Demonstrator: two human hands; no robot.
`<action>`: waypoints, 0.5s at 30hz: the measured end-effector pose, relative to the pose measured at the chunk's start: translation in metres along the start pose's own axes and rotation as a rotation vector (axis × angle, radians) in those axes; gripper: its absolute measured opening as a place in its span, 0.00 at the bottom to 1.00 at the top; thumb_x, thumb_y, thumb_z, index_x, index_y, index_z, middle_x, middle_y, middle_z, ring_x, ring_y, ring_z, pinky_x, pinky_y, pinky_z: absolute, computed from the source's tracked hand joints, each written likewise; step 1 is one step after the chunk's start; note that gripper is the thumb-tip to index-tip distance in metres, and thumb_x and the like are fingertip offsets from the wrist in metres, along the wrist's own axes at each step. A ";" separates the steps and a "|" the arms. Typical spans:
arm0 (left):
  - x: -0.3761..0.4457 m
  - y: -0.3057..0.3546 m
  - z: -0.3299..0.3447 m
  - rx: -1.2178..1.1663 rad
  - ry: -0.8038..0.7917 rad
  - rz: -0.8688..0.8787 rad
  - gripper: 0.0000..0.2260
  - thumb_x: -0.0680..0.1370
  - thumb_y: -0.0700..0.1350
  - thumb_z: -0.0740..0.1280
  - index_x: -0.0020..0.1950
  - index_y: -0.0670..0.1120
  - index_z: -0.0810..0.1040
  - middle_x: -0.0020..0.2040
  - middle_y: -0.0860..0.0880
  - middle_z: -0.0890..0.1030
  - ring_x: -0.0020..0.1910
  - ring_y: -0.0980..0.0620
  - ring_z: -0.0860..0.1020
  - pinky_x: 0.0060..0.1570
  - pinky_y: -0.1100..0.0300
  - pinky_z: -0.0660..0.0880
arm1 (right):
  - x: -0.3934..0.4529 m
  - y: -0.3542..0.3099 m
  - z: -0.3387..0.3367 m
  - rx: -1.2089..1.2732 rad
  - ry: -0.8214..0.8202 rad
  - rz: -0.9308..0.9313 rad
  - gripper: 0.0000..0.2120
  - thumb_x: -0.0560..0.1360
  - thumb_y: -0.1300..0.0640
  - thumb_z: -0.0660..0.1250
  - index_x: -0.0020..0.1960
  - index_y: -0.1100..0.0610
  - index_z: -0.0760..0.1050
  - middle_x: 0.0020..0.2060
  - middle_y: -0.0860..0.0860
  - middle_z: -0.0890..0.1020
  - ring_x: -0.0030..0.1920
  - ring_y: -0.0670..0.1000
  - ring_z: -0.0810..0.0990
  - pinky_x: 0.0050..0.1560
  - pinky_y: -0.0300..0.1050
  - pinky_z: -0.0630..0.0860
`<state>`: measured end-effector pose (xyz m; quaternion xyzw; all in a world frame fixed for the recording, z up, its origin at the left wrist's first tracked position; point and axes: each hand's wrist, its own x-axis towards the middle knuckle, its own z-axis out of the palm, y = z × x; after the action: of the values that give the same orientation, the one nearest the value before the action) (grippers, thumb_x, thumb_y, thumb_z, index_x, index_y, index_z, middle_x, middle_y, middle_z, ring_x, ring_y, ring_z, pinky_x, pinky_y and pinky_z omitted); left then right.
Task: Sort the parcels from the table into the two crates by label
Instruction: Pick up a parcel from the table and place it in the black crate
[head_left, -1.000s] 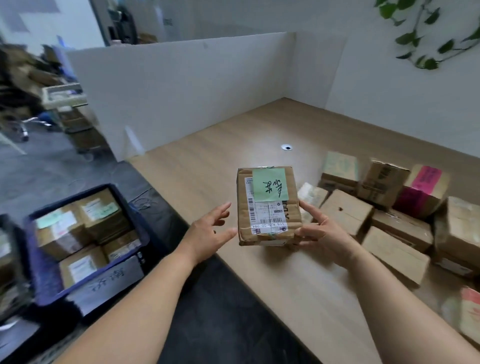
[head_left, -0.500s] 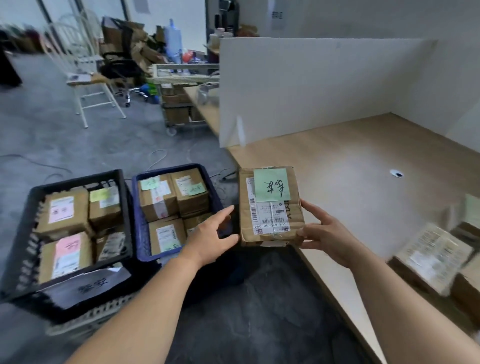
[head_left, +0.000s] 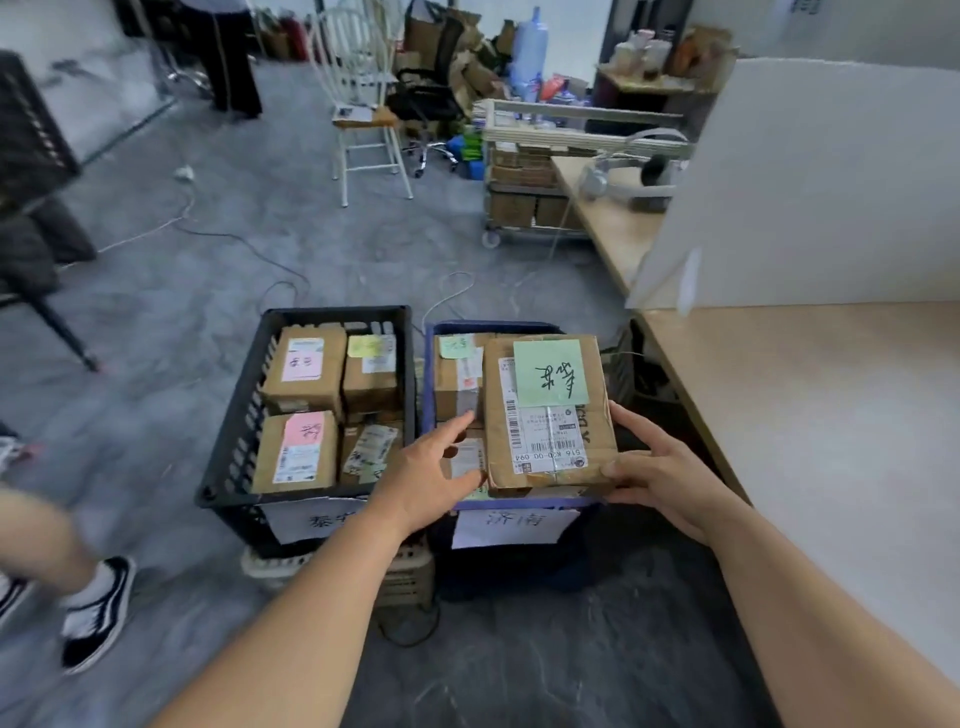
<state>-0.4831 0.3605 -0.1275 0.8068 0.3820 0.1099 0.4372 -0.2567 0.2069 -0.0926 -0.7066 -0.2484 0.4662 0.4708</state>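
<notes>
Parcel (head_left: 548, 410) with one green note sits above the blue crate (head_left: 428, 364), long axis running away from the person, barcode end nearest. Two crates stand side by side; the black crate (head_left: 228, 441), left of the blue crate, shows four parcels. Right hand (head_left: 660, 480) grips the parcel's near right corner; left hand (head_left: 431, 467), fingers extended, touches its left edge.

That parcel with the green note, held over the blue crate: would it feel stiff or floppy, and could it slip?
The parcel probably feels stiff: its cardboard faces stay flat. It looks fairly light, since only the right hand grips its corner while the left hand is open beside it. The creased, taped cardboard should not be slippery.
</notes>
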 end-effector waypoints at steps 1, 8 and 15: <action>0.003 -0.004 -0.004 -0.007 0.009 -0.013 0.32 0.75 0.49 0.70 0.75 0.62 0.59 0.72 0.55 0.68 0.68 0.56 0.69 0.68 0.53 0.68 | 0.010 -0.001 0.004 -0.004 -0.015 0.005 0.37 0.75 0.71 0.66 0.75 0.42 0.62 0.52 0.61 0.84 0.53 0.61 0.83 0.59 0.63 0.77; 0.033 -0.028 -0.028 0.019 0.050 -0.107 0.32 0.76 0.50 0.69 0.75 0.63 0.57 0.74 0.56 0.64 0.71 0.54 0.66 0.68 0.50 0.68 | 0.083 -0.009 0.023 -0.051 -0.114 0.009 0.35 0.75 0.69 0.68 0.73 0.40 0.65 0.50 0.55 0.86 0.52 0.59 0.84 0.58 0.62 0.78; 0.078 -0.039 -0.050 0.067 0.043 -0.177 0.32 0.76 0.51 0.69 0.75 0.64 0.57 0.75 0.57 0.63 0.70 0.57 0.66 0.68 0.53 0.67 | 0.153 -0.026 0.033 -0.028 -0.200 0.024 0.36 0.74 0.68 0.68 0.74 0.40 0.65 0.51 0.57 0.85 0.53 0.59 0.84 0.59 0.62 0.78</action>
<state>-0.4755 0.4603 -0.1403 0.7814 0.4646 0.0753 0.4098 -0.2158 0.3533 -0.1387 -0.6659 -0.2922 0.5364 0.4283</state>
